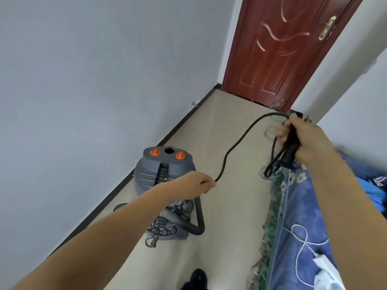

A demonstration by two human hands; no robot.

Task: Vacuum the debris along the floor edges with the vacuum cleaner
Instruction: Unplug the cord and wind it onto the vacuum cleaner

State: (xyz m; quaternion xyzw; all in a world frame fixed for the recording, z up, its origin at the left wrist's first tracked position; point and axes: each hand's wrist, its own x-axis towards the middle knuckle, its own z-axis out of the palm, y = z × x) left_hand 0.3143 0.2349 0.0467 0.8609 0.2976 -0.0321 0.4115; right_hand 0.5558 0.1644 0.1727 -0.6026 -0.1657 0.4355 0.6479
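So the vacuum cleaner (165, 181) is a grey canister type with two orange knobs on top, and it sits on the beige floor (226, 201) right up against the black baseboard (146, 158) of the pale wall. A ribbed hose (173, 216) and a tangle of cord hang at its lower front, the side nearer the camera, and a thicker black tube (199, 218) curves round just right of that.

Left hand (196, 183) hovers just right of the vacuum's body, fingers curled and pinching the black power cord (236, 143). From that pinch the cord swoops up and away from the vacuum in a big arc toward the door, then drops into the right hand (301, 139). That hand is well right of the vacuum and closed in a fist around a bundle of looped cord, loops dangling below the fist. There's something black and chunky in that grip too, can't tell exactly what it is.

Beyond the vacuum, at the far end of the floor, stands a reddish-brown door (280, 51) with a brass handle (326, 28). Off to the vacuum's right is a bed with a blue patterned cover (301, 206), and a white cable (301, 243) lies on it. A dark shoe (198, 277) pokes in below the vacuum, at the bottom edge.
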